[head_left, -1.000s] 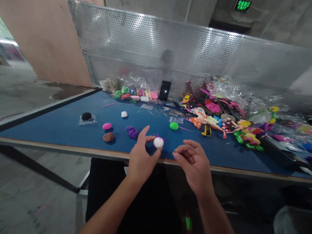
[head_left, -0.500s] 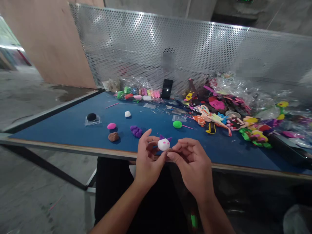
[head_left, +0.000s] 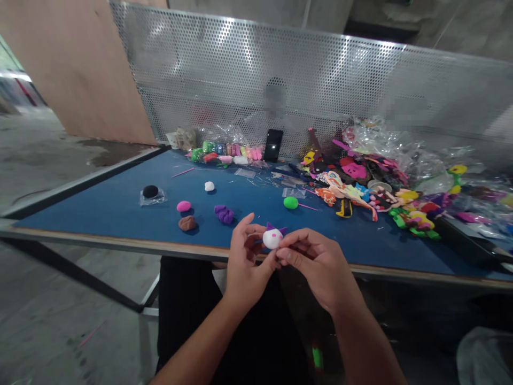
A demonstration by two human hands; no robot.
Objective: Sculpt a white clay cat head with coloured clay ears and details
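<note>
A small white clay head (head_left: 271, 239) with purple pointed ears and a pink spot is held over the table's front edge. My left hand (head_left: 250, 262) is closed on it from the left, thumb and fingers around its lower side. The fingertips of my right hand (head_left: 310, 256) are pinched together at the head's right side, covering part of its face; whether they grip the head or a tiny piece is hidden. Just beyond my left hand lies a purple clay lump (head_left: 223, 214). Brown clay (head_left: 187, 223) and a pink oval (head_left: 184, 206) rest farther left.
On the blue table (head_left: 120, 214) are black clay on plastic (head_left: 150, 191), a white lump (head_left: 209, 186) and a green oval on a stick (head_left: 290, 202). A phone (head_left: 273, 145) leans at the back. Colourful clay pieces (head_left: 340, 187) and plastic wrappers heap up at the right.
My right fingertips have moved onto the face of the white head and now cover its right part. The head and both hands sit slightly farther right in view.
</note>
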